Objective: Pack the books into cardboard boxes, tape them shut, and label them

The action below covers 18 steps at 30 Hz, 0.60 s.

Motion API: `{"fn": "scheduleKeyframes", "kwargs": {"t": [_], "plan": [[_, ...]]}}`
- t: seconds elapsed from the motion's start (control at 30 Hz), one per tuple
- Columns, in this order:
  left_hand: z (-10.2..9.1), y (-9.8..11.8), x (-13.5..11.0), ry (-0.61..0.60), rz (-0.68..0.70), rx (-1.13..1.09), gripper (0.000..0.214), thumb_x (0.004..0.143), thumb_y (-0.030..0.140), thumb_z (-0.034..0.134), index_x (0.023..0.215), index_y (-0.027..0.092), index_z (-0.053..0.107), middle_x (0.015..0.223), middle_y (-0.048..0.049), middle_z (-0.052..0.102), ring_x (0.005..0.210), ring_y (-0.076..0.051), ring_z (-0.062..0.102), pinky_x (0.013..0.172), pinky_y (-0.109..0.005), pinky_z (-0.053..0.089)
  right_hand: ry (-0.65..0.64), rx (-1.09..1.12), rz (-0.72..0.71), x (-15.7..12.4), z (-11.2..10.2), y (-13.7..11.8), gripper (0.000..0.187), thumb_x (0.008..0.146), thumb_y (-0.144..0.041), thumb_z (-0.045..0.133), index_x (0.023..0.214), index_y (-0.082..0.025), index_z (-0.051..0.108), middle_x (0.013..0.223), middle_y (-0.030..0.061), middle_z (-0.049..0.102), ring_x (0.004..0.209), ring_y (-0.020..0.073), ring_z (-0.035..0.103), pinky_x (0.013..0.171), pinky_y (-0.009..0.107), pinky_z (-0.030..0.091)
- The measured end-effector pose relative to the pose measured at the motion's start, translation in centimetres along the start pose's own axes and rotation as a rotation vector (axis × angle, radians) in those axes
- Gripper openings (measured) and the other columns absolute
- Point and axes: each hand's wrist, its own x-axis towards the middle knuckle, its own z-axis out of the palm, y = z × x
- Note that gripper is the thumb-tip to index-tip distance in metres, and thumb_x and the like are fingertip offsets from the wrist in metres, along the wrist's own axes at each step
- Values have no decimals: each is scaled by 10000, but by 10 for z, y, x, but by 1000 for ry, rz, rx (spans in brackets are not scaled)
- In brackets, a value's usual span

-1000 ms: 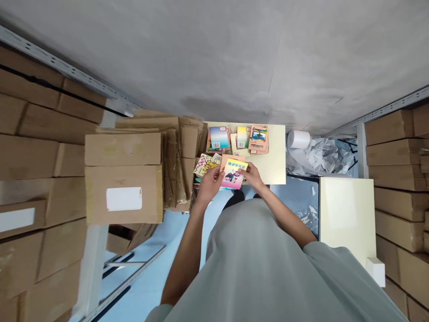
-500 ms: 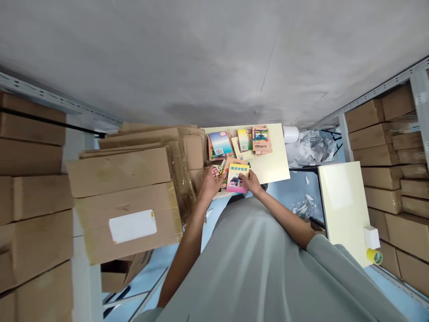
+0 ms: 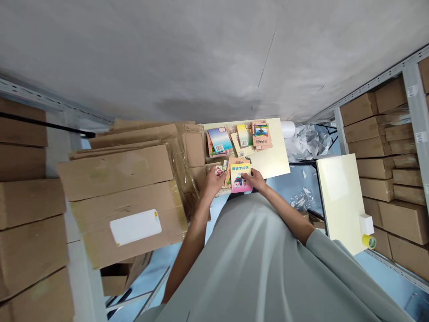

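At the near edge of the cream table, my right hand (image 3: 255, 180) grips a small booklet (image 3: 240, 179) with a yellow top and pink bottom, its thumb on the cover. More booklets (image 3: 239, 160) lie partly hidden beneath and behind it. My left hand (image 3: 213, 181) is closed around a booklet with a red-and-white picture (image 3: 220, 170), just left of the yellow one. Farther back on the table are a blue-backed booklet (image 3: 220, 139), a yellow-green one (image 3: 245, 136) and a stack with an orange cover (image 3: 261, 134).
Flattened cardboard boxes (image 3: 127, 197) are piled at the left. Shelves of brown cartons (image 3: 375, 134) stand at the right. A white roll (image 3: 288, 129) and crumpled wrapping (image 3: 310, 141) lie beyond the table. A second cream table (image 3: 342, 201) holds a white box (image 3: 366, 224) and yellow tape (image 3: 369, 242).
The view has shifted slightly. Both hands keep nearly the same hold on the booklets, with the yellow-and-pink one still under my right thumb.
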Motion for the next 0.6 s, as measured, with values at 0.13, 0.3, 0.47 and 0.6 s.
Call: {"fn": "scheduleKeyframes", "kwargs": {"t": [0.13, 0.3, 0.47, 0.6], "plan": [[5, -4, -2, 21, -56, -49, 357, 814, 478, 770, 1035, 199, 732, 978, -80, 812, 941, -274, 738, 867, -373, 593, -32, -23, 19, 2, -6, 2, 377, 820, -486, 895, 988, -166, 787, 1028, 100, 845, 908, 244, 784, 843, 363, 648], [20, 1, -11, 79, -123, -154, 411, 793, 535, 780, 1020, 193, 750, 1027, -85, 817, 960, -265, 742, 876, -370, 596, -83, 85, 10, 0, -18, 8, 357, 840, -452, 879, 1060, -184, 792, 1069, 78, 847, 921, 220, 783, 845, 335, 650], [39, 11, -23, 53, -195, -236, 482, 743, 567, 834, 1045, 196, 769, 1039, -89, 826, 957, -288, 754, 839, -389, 603, -130, 143, 74, 7, -40, 15, 395, 801, -461, 906, 1039, -183, 757, 1050, 81, 850, 873, 206, 781, 790, 313, 645], [66, 20, -34, -21, -245, -320, 491, 738, 582, 846, 1017, 184, 775, 981, -83, 819, 909, -285, 752, 802, -385, 604, -128, 186, 93, 11, -73, 28, 448, 741, -455, 931, 1044, -180, 749, 1088, 102, 851, 886, 219, 792, 768, 306, 635]]}}
